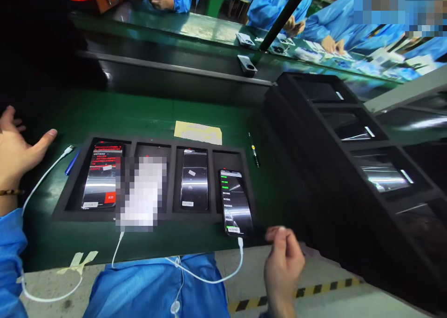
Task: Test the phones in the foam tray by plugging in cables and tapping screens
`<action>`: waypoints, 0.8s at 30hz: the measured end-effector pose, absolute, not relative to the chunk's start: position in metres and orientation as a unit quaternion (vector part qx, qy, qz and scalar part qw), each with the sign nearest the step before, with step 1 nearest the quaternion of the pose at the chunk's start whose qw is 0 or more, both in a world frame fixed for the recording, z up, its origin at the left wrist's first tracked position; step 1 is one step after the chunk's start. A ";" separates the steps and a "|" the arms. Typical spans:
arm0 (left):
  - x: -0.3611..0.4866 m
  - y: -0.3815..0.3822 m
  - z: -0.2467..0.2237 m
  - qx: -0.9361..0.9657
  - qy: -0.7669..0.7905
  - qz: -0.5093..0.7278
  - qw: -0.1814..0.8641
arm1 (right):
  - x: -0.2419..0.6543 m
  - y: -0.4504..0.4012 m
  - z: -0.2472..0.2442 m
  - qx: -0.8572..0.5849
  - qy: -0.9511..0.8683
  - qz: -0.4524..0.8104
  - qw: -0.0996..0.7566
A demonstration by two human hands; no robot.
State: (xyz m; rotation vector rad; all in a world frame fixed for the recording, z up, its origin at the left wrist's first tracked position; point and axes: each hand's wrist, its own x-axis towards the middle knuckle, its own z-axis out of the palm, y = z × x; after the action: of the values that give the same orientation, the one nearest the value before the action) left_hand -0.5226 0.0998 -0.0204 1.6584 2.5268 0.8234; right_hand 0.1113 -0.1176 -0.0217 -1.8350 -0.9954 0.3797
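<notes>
My left hand (21, 150) is spread open at the left edge, above a loose white cable plug (66, 151). Lower right, my right hand (283, 257) is closed beside the rightmost phone (236, 201); its curled fingers hide whatever may be between them. That phone shows green and white text, has a white cable plugged in and lies partly out of its slot in a dark foam tray (171, 215). The leftmost phone (101, 178) shows red text and a red box. Another phone (194, 178) has a dark screen. A blurred-out bright object (141, 192) has a cable below it.
Yellow paper (198, 132) and a pen (254, 149) lie behind the tray. Stacked black trays (296, 169) holding phones rise at the right. Tape (77, 262) crosses the front edge. People in blue work along a bench (206, 27) beyond.
</notes>
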 end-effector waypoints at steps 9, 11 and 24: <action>-0.528 0.103 -0.025 0.538 0.797 0.275 0.010 | 0.076 -0.152 -0.011 -0.709 -0.570 0.222 0.349; -0.524 0.101 -0.021 0.539 0.798 0.270 0.017 | 0.075 -0.149 -0.010 -0.702 -0.580 0.219 0.349; -0.483 0.055 0.042 0.463 0.775 0.429 0.021 | 0.052 -0.161 0.010 -0.632 -0.605 0.302 0.379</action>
State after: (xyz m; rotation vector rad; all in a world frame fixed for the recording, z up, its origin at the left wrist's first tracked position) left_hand -0.4827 0.0554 0.0417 1.4350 2.4041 1.3310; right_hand 0.0516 -0.1615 0.0100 -1.6144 -1.5463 0.7723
